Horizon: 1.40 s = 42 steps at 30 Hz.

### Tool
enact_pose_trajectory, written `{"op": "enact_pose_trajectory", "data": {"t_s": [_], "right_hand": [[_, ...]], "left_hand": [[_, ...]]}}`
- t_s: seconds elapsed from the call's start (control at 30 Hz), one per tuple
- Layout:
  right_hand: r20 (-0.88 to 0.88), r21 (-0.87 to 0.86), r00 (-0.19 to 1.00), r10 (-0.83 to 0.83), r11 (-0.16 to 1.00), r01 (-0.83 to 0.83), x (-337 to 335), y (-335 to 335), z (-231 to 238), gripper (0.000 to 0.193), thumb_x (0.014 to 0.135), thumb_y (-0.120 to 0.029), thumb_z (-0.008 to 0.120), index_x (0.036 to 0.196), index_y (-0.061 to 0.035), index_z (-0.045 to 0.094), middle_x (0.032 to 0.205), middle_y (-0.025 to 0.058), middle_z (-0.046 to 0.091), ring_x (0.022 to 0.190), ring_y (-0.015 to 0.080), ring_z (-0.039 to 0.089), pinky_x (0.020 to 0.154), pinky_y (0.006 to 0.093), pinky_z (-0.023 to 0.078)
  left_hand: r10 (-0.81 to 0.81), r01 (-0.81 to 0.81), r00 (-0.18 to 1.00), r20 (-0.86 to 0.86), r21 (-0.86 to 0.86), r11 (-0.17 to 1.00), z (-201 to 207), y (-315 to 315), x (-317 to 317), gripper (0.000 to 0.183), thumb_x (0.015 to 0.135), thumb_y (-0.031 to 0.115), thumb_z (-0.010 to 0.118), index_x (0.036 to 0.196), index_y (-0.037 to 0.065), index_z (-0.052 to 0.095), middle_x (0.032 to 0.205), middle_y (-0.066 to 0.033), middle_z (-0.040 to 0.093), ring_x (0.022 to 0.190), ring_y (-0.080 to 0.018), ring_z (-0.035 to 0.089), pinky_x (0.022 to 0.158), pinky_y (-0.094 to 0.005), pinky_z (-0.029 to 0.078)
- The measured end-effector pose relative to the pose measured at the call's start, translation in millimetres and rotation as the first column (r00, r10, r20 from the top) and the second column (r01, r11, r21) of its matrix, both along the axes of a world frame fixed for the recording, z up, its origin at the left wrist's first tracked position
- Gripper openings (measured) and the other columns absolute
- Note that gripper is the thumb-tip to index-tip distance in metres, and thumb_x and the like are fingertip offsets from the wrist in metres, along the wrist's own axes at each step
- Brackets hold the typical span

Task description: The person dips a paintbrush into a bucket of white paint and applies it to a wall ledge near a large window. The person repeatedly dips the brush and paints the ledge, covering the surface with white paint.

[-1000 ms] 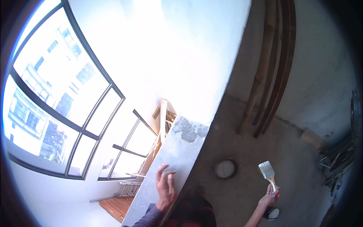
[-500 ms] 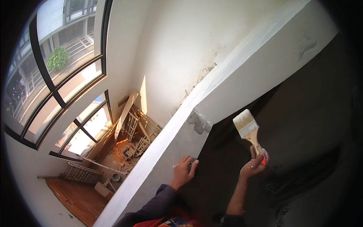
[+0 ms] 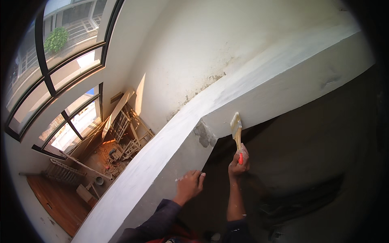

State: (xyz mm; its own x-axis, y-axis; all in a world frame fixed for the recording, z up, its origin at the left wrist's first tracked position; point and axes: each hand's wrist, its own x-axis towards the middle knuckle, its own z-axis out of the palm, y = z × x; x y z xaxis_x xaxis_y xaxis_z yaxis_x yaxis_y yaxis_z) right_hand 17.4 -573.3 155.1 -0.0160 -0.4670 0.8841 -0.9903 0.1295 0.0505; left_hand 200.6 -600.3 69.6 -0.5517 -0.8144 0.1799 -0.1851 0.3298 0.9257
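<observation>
My right hand (image 3: 239, 165) is closed round the wooden handle of a wide flat paintbrush (image 3: 238, 135). Red shows at the handle's lower end, and the pale bristles point up, at the inner face of a low wall (image 3: 259, 109) just right of its corner. Whether they press on the surface is hard to tell. My left hand (image 3: 189, 186) rests against the grey inner face of the nearer wall section, holding nothing, fingers loosely bent and thumb apart. A rough patch of bare grey plaster (image 3: 204, 135) marks the corner between both sections.
Beyond the white wall top (image 3: 150, 158), a drop leads to a lower floor with scrap timber (image 3: 125, 125), a bucket (image 3: 99, 180) and wooden boards (image 3: 60, 202). Dark-framed windows (image 3: 48, 77) stand at the left. A tall wall (image 3: 186, 44) with flaking plaster rises behind.
My right hand has carried the brush left and up to the wall face, turning the bristles edge-on. The view has shifted, and my left hand stays by the nearer wall section.
</observation>
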Motion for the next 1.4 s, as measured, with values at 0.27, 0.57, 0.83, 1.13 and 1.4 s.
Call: {"op": "enact_pose_trajectory", "data": {"t_s": [0.27,0.57,0.83,1.13,1.4], "right_hand": [[-0.358,0.348,0.932,0.052,0.934,0.082,4,-9,36,0.015,0.085,-0.005,0.066,0.099,-0.0046,0.061,0.102,0.0159,0.061,0.09,0.0324,0.065,0.07,0.0396,0.058],[-0.428,0.589,0.883,0.191,0.8,0.112,20,-34,-6,0.018,0.084,-0.01,0.06,0.101,-0.0078,0.064,0.103,0.0148,0.061,0.091,0.0287,0.066,0.068,0.0328,0.058],[-0.24,0.558,0.947,0.212,0.829,-0.044,5,-64,26,0.016,0.086,-0.01,0.067,0.096,0.0014,0.061,0.093,0.0165,0.067,0.081,0.0318,0.068,0.066,0.0378,0.057],[-0.44,0.444,0.88,0.178,0.895,0.041,12,-47,97,0.013,0.085,-0.011,0.068,0.094,-0.0024,0.063,0.095,0.0142,0.065,0.081,0.0303,0.067,0.064,0.037,0.057],[-0.591,0.545,0.777,0.217,0.818,0.186,18,-67,8,0.019,0.082,-0.014,0.06,0.1,-0.0097,0.065,0.099,0.0119,0.06,0.092,0.0281,0.062,0.071,0.0339,0.057]], "left_hand": [[-0.025,0.026,0.999,0.035,-0.017,1.0,-1,0,-2,0.024,0.094,0.029,0.055,0.083,0.008,0.061,0.077,-0.0079,0.062,0.072,-0.0299,0.064,0.06,-0.0436,0.05],[-0.04,0.041,0.999,0.009,-0.056,0.998,-5,1,-2,0.025,0.093,0.027,0.056,0.079,0.007,0.061,0.076,-0.0097,0.062,0.072,-0.0317,0.063,0.059,-0.044,0.049],[-0.057,0.06,0.997,0.059,-0.051,0.997,-8,1,0,0.026,0.094,0.027,0.052,0.082,0.007,0.063,0.079,-0.0089,0.063,0.076,-0.0283,0.065,0.063,-0.0424,0.052],[-0.008,0.006,0.999,-0.04,-0.041,0.999,-9,1,-1,0.025,0.093,0.026,0.056,0.079,0.007,0.06,0.074,-0.0092,0.061,0.069,-0.0305,0.063,0.058,-0.0432,0.049],[-0.063,0.054,0.944,-0.323,-0.037,0.998,-9,0,3,0.025,0.087,0.022,0.062,0.068,0.006,0.058,0.065,-0.0086,0.057,0.06,-0.0281,0.06,0.052,-0.0407,0.045]]}}
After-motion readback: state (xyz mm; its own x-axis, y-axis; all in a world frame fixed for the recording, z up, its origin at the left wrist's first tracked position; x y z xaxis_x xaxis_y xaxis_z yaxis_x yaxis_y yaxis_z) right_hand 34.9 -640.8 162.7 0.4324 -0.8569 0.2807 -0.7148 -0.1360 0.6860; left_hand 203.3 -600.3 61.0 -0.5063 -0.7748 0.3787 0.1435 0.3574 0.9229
